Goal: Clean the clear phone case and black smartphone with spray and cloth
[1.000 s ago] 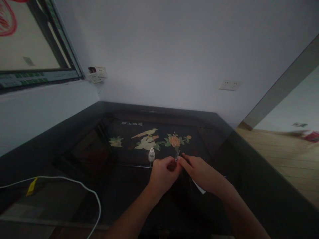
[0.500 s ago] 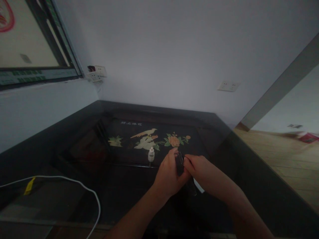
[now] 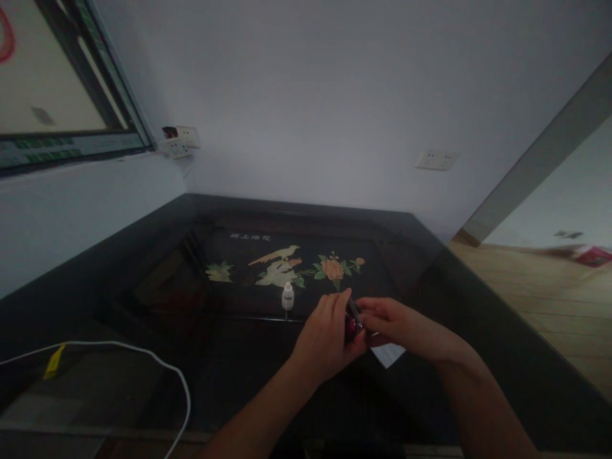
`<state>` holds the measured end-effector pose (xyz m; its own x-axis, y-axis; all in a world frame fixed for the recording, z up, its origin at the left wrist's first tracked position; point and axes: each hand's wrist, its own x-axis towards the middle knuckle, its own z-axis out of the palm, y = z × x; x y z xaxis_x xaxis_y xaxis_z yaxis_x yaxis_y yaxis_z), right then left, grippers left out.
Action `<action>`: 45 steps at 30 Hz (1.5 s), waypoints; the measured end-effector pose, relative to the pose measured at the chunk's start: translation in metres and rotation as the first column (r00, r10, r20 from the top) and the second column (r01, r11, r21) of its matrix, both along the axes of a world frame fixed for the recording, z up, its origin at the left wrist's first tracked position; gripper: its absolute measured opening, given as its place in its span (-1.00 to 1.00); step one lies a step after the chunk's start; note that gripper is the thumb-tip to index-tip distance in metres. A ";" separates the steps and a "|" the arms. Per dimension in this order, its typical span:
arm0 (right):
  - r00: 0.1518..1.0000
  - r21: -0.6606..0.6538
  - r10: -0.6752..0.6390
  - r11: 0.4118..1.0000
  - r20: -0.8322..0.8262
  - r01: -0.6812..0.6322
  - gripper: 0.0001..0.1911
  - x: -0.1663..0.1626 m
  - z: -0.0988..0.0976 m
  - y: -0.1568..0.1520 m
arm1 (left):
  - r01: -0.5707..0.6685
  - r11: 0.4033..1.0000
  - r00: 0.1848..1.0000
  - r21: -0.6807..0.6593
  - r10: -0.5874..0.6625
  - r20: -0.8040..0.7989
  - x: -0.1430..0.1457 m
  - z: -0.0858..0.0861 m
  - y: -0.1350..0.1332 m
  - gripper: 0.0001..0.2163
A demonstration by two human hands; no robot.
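Over the front of the black table, my left hand is closed around a small dark object with a shiny edge and a magenta gleam; fingers cover much of it, so its kind is unclear. My right hand has its fingertips on the right edge of the same object, thumb and fingers bent against it. Below my right hand lies a white piece of paper or cloth, partly covered. A small clear dropper bottle with a white cap stands upright to the left of my hands.
The glossy black table carries a bird-and-flower picture. At the left runs a white cable with a yellow tag. Behind are a wall with sockets and a window. A red item is on the wooden floor.
The dark object has been turned in my hands, so its magenta part now shows. My right fingers have loosened and spread somewhat along its edge. More of the white piece is visible.
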<state>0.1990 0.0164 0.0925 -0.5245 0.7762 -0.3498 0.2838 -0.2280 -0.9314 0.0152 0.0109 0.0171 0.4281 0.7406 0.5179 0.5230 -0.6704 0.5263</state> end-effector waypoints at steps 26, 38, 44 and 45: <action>0.981 -0.014 -0.071 0.998 -0.182 0.069 -0.61 0.020 -0.045 -0.003 | 0.022 0.983 0.994 -0.182 -0.042 -0.103 0.015 0.004 0.002 -0.55; 0.983 0.003 -0.065 0.998 -0.172 0.067 -0.58 0.019 -0.048 0.001 | -0.011 0.995 0.994 -0.102 0.023 0.111 0.017 -0.006 0.003 -0.56; 0.982 -0.028 -0.095 0.995 -0.162 0.091 -0.56 0.024 -0.060 0.004 | -0.060 0.997 0.990 -0.038 0.065 0.123 0.021 -0.009 0.000 -0.50; 0.982 -0.040 -0.109 0.994 -0.155 0.104 -0.56 0.025 -0.063 0.006 | -0.070 0.997 0.990 -0.022 0.072 0.119 0.021 -0.009 0.000 -0.48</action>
